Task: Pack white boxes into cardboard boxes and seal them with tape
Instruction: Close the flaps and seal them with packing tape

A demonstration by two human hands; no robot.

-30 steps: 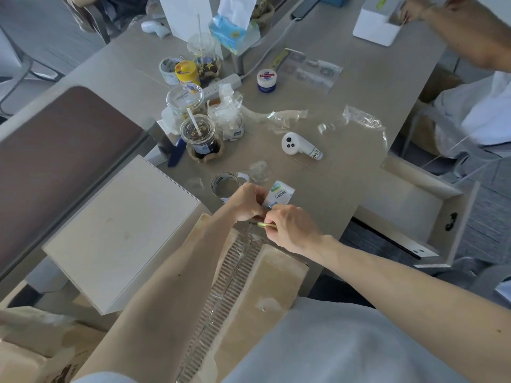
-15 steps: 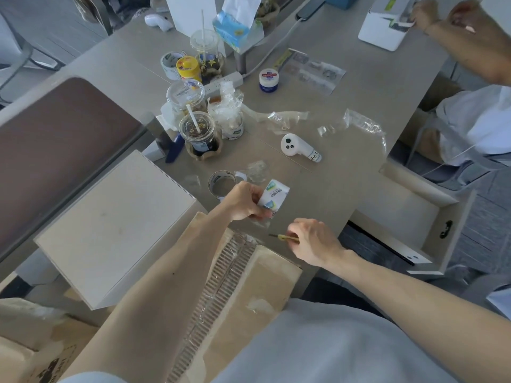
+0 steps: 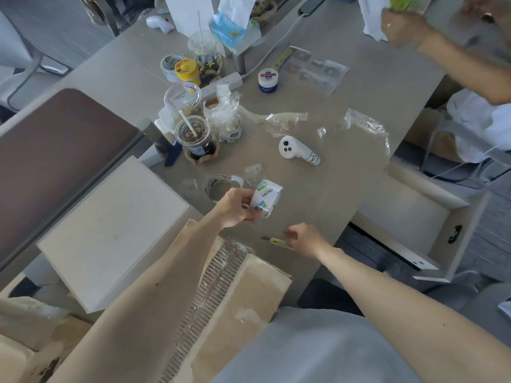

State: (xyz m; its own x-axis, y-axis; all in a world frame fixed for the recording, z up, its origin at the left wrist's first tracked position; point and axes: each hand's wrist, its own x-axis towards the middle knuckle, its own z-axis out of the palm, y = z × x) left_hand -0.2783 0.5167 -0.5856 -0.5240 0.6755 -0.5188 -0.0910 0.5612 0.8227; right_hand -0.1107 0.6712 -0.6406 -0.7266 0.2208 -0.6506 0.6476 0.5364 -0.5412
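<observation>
Here, from the head view, my left hand is raised just above the desk, its grip closed around a tape roll with a white printed wrapper, fingers pinching the near edge. My right hand rests low beside the desk's near edge, grip closed on a small yellow cutter whose blade points left. Below both hands sits the cardboard box, flaps shut, with clear tape along its seam. A white box sits to its left. To do this well, I judge I should keep the blade away from my left fingers, press the cut tape end down flat, and set the cutter clear of the box.
</observation>
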